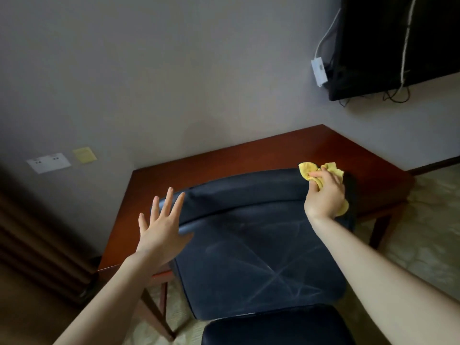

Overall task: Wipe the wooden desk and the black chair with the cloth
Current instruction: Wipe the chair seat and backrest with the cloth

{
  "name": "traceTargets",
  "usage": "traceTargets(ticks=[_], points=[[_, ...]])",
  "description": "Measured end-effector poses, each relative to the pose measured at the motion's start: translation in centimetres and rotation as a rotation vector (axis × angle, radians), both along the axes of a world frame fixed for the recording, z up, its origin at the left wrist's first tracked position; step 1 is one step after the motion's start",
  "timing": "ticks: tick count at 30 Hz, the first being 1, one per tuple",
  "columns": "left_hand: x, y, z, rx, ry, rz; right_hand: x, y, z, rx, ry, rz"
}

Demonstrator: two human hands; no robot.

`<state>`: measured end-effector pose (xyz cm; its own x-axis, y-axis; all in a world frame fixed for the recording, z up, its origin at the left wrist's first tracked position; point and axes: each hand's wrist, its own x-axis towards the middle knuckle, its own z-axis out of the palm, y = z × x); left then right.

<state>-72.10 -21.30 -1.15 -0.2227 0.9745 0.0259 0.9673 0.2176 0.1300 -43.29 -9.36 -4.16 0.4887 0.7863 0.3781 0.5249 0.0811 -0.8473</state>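
Midway, seemingly: right hand [324, 195] gripping cloth [314, 170] on chair [249, 245] back (seat streaky); left hand [159, 227] open; counter [273, 153] unjudgeable.

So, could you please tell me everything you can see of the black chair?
The black chair looks upholstered in dark, leather-like material, with a padded, rounded top edge and pale crossing streaks over its broad panel. It stands pushed against the front of the wooden desk. The right hand presses a crumpled yellow cloth on its upper right corner; the left hand, open with fingers spread, is at its left edge. Its legs are hidden.
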Motion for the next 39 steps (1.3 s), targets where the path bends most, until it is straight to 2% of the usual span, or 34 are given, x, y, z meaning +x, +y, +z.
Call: traceTargets(ticks=[6, 10, 14, 17, 20, 23, 28, 35, 39], points=[[-6.5, -0.4, -0.6, -0.010, -0.026, -0.026, -9.6, 0.3, 0.6, -0.033, 0.127, -0.005], [-8.3, -3.0, -1.3, 0.127, 0.042, 0.004, -15.9, -1.2, 0.6, -0.002, 0.166, 0.029], [-9.0, -5.3, -1.9, 0.137, 0.034, -0.015, -20.6, -3.5, 0.5, 0.056, 0.177, 0.012], [-9.1, -6.1, -1.8, 0.126, 0.046, -0.020, -23.1, -6.0, 0.6, 0.106, 0.148, 0.104], [-9.4, -6.7, -1.9, 0.112, 0.058, -0.020, -25.7, -9.9, 0.4, 0.145, 0.048, 0.292], [-9.3, -7.0, -2.2, 0.128, 0.057, -0.028, -27.3, -13.5, -0.5, 0.171, -0.078, 0.404], [-9.3, -8.3, -2.2, 0.135, 0.048, -0.006, -27.6, -16.5, -0.7, 0.126, -0.159, 0.487], [-9.3, -12.7, -2.5, 0.158, 0.011, 0.094, -27.7, -21.4, -0.9, 0.195, -0.186, 0.720], [-8.4, -15.9, -2.4, 0.213, -0.028, 0.171, -27.1, -24.7, -1.9, 0.186, -0.109, 0.855]])
